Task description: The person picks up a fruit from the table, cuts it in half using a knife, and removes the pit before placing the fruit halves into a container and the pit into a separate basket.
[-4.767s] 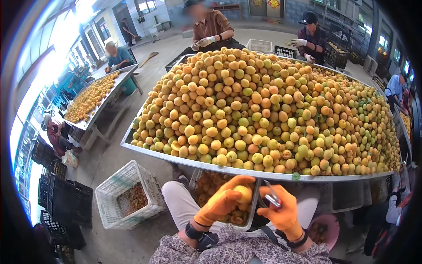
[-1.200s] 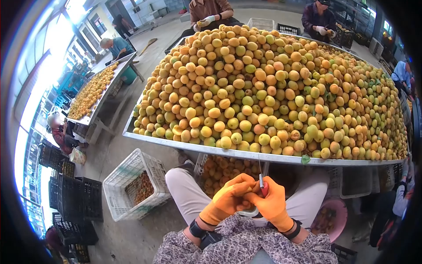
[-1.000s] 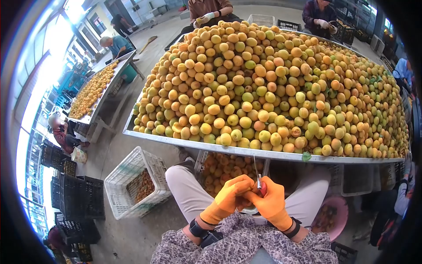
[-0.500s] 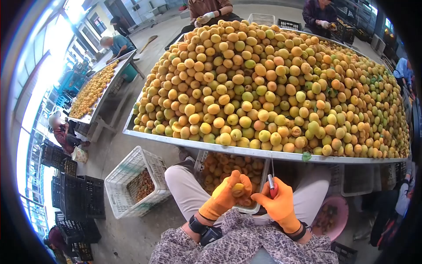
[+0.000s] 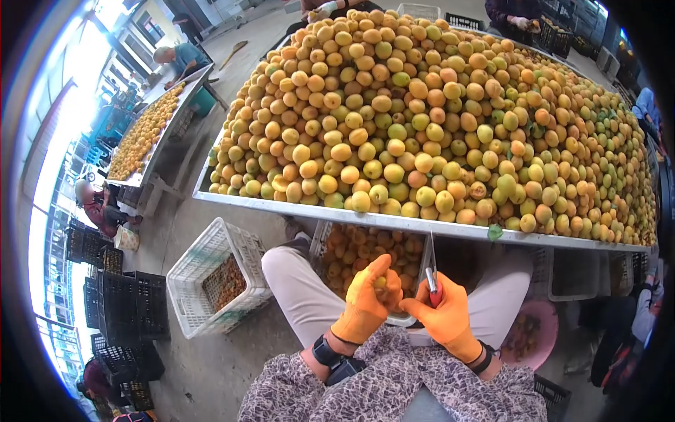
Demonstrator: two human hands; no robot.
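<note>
My left hand [image 5: 360,309], in an orange glove, is closed around an apricot [image 5: 380,283], mostly hidden by the fingers. My right hand [image 5: 448,320], also orange-gloved, grips a small knife [image 5: 434,288] with a red handle and its blade pointing up. The two hands are close together above my lap, right fingertips beside the left hand. Behind them, between my knees, a white crate [image 5: 316,243] holds many orange apricot pieces [image 5: 362,253]. Beyond rises a large heap of apricots [image 5: 401,141] on a metal-edged table [image 5: 330,211].
On the left stands a white crate [image 5: 184,299] with brown pits or scraps [image 5: 225,283] inside. A pink basin [image 5: 550,341] sits by my right knee. Black crates [image 5: 126,302] are stacked far left. Several people work around, one [image 5: 184,60] at another fruit table [image 5: 158,144].
The view has shifted so the table and heap sit higher in frame. Both hands stay close together with apricot and knife held; the apricot shows less between the left fingers.
</note>
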